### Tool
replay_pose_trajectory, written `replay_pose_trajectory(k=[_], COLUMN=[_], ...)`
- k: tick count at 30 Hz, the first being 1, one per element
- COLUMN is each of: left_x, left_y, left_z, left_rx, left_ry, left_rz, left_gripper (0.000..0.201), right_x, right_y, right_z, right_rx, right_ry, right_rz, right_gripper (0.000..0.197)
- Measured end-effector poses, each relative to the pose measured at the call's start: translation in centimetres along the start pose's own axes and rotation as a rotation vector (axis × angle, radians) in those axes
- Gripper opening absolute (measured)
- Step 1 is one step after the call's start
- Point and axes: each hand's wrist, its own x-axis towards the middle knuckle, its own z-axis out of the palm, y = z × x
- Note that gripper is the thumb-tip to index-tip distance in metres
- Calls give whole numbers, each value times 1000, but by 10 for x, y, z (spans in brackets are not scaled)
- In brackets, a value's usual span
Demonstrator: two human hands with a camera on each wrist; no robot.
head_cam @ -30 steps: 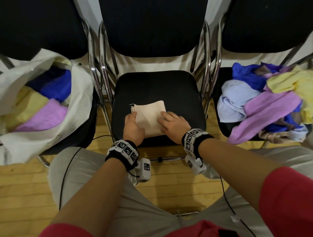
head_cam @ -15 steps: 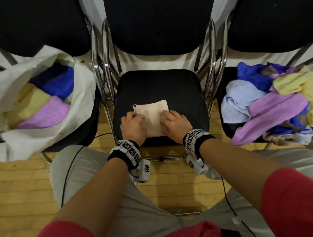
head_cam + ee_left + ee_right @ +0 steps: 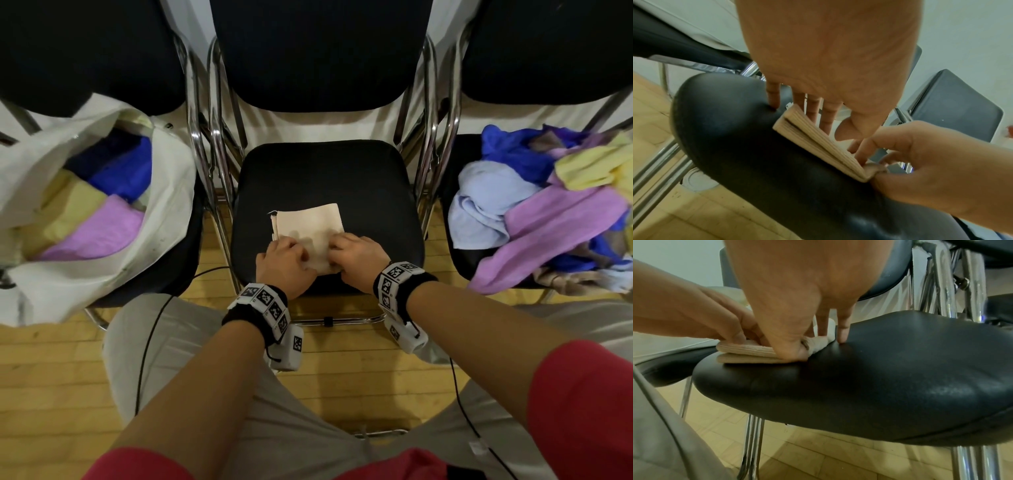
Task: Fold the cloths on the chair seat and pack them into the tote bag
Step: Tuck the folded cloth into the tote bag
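Observation:
A beige cloth [image 3: 308, 226], folded into a small square, lies on the black seat [image 3: 325, 171] of the middle chair. Both hands are at its near edge. My left hand [image 3: 284, 260] curls its fingers onto the near left corner, with the little finger touching the seat. My right hand [image 3: 356, 255] pinches the near right corner [image 3: 863, 172], thumb [image 3: 797, 352] tucked at the layers' edge and fingers on top. The left wrist view shows the stacked layers of the cloth [image 3: 818, 141]. The white tote bag [image 3: 164, 205] stands open on the left chair.
Inside the tote lie folded blue [image 3: 120, 168], yellow [image 3: 75, 205] and purple [image 3: 99, 229] cloths. A loose pile of unfolded cloths [image 3: 548, 212] covers the right chair's seat. Chrome chair frames [image 3: 212, 164] stand between the seats. My knees are close to the seat's front edge.
Both hands slid from the top of the cloth back to its near edge, and their fingers curled in. The cloth stayed in place on the seat.

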Motion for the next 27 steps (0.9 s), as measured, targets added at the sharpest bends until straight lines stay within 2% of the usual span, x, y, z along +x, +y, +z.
replay_pose_trajectory(k=[3,6,8,12,16,18,20,21,25,27], left_x=[-2,-5,-5,-4,-2,-2,-3,-3,-3,-4], left_y=[2,6,10,21,25,24,22,20,9,4], left_z=[-2,-2,-2,-2,-8,-12,-14,-14,-15,-14], left_rx=[12,49,72,112,102,90,47,7,-245,-343], left_ry=[-33,-43,-20,22,-50,-73,-102,-115,-153,-165], left_rz=[-4,-18,-29,-30,-5,36,61,61,-17,-50], left_gripper=[43,52,47,25,24,23,25,25,25,29], right_x=[3,5,5,0,-13,-15,-13,-12,-11,-7], right_y=[-2,-4,-4,3,15,19,22,24,28,28], right_z=[2,-11,-22,-33,-35,-32,-30,-29,-31,-31], right_rx=[33,120,212,332,282,260,321,378,658,720], right_ry=[47,14,-24,-100,-197,-213,-189,-158,-52,-37], right_rz=[14,112,184,251,194,169,181,201,298,355], right_gripper=[18,17,15,17,41,33,9,4,8,14])
